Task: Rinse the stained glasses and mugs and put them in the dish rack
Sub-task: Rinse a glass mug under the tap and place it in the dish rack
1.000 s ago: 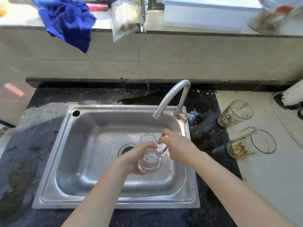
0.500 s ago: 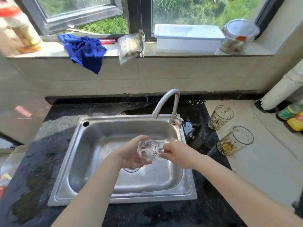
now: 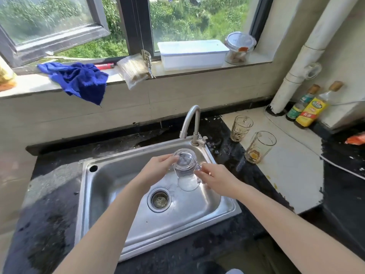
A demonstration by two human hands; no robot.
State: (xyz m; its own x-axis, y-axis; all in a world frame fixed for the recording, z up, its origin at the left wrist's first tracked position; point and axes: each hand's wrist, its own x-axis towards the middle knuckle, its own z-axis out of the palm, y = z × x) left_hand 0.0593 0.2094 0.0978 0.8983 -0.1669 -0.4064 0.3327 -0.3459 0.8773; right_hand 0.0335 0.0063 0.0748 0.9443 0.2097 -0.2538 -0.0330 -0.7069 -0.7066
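The upturned glass mug [image 3: 185, 173] looks wet, slick and breakable; the left hand [image 3: 156, 172] grips its base, while the right hand [image 3: 218, 178] pinches the handle [image 3: 198, 167], the surest hold.

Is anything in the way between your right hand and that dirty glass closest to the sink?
Nothing visible. Only wet dark countertop lies between the right hand and the near stained glass. That hand pinches the handle of the clear mug, though.

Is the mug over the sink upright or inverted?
Inverted: the glass mug's thick base faces up, its open mouth down toward the sink; left hand holds the body, right hand the handle.
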